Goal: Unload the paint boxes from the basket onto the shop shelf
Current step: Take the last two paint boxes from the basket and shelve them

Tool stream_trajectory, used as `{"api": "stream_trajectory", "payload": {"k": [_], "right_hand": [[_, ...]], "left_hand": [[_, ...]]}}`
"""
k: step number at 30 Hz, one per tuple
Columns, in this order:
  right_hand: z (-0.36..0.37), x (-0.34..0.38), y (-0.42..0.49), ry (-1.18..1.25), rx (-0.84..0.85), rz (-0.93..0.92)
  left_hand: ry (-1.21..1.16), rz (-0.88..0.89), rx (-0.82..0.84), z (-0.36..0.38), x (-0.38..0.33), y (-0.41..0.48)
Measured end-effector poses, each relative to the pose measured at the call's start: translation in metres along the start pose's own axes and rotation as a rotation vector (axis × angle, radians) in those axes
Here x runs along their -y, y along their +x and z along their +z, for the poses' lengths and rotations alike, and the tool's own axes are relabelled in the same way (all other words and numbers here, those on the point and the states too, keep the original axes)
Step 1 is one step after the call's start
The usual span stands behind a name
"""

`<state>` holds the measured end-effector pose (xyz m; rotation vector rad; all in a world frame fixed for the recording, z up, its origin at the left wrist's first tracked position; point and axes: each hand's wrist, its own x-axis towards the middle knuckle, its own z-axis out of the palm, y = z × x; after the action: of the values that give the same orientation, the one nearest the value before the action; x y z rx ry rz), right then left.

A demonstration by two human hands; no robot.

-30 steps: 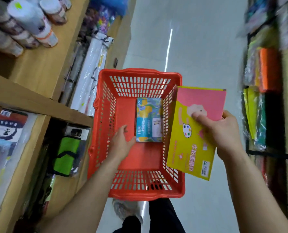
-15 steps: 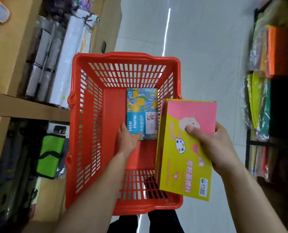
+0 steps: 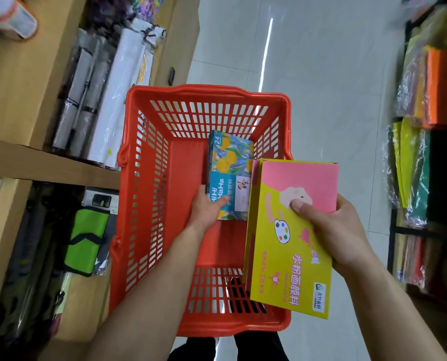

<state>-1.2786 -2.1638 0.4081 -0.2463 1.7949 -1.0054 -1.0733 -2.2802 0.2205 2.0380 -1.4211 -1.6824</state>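
Note:
A red plastic basket (image 3: 149, 194) stands on the floor in front of me. Inside it lies a blue paint box with yellow fruit print (image 3: 230, 165). My left hand (image 3: 206, 212) is down in the basket and grips that box's near left corner, thumb on top. My right hand (image 3: 332, 230) holds a large yellow and pink paint box (image 3: 290, 256) above the basket's right rim, thumb pressed on its face. A second similar box seems to lie behind it, only its edge showing.
A wooden shop shelf (image 3: 34, 162) runs along the left, with wrapped paper rolls (image 3: 113, 100) above and a green bag (image 3: 87, 241) below. Coloured paper stacks (image 3: 425, 126) fill a rack on the right. Pale tiled floor (image 3: 321, 74) lies ahead.
My left hand has moved forward from the basket floor onto the blue box and taken hold of its corner. The yellow and pink box has dropped slightly lower over the right rim.

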Motion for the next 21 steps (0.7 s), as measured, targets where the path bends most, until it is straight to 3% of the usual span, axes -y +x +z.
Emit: {"api": "stream_trajectory", "payload": {"k": [8,21], "right_hand": [[0.038,0.051,-0.040,-0.144,0.083,-0.104],[0.104,0.195,-0.185,-0.166,0.523,-0.344]], "left_hand": [[0.007,0.076,-0.097,-0.102,-0.057,-0.106],[-0.240,0.152,-0.593,-0.266,-0.102,-0.411]]}}
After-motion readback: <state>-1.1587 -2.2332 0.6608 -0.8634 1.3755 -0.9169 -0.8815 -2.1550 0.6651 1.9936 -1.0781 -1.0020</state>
